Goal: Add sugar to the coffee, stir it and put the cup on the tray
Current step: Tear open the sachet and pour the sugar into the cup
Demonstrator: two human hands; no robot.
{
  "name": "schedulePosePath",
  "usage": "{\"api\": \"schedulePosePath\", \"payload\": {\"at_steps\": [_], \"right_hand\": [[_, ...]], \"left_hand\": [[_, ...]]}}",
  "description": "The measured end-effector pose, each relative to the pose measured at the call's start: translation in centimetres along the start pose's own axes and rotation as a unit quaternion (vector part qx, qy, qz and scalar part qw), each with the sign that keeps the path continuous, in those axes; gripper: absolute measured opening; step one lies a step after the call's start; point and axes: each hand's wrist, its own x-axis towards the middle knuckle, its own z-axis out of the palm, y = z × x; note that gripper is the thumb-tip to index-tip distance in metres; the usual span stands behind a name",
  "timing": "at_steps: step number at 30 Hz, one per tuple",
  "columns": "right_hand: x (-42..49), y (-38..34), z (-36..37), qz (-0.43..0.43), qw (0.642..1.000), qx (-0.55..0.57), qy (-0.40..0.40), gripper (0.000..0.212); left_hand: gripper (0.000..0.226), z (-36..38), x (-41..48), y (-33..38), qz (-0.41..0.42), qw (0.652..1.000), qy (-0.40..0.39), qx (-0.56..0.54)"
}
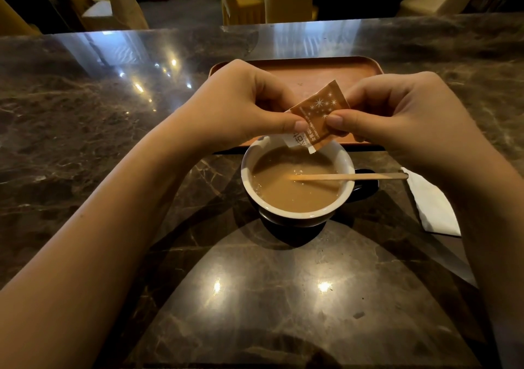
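Observation:
A dark cup with a white inside (344, 158) stands on the marble counter, full of milky coffee (283, 190). A wooden stir stick (368, 176) rests in it, pointing right over the rim. Just above the cup's far rim, my left hand (241, 105) and my right hand (397, 110) both pinch a brown sugar packet (319, 107) with white stars. The packet's lower corner hangs over the coffee and looks torn. Behind the hands lies a brown tray (312, 71), partly hidden by them.
A folded white napkin (433, 207) lies on the counter to the right of the cup, under my right forearm. The glossy marble counter (85, 107) stretches wide on both sides. Chairs and pillars stand beyond its far edge.

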Motion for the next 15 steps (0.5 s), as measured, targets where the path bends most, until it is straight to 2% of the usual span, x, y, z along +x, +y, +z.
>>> {"api": "schedulePosePath", "payload": {"at_steps": [15], "right_hand": [[-0.03, 0.02, 0.0, 0.002, 1.0, 0.013, -0.002, 0.009]], "left_hand": [[0.006, 0.12, 0.09, -0.04, -0.007, 1.0, -0.003, 0.002]]}}
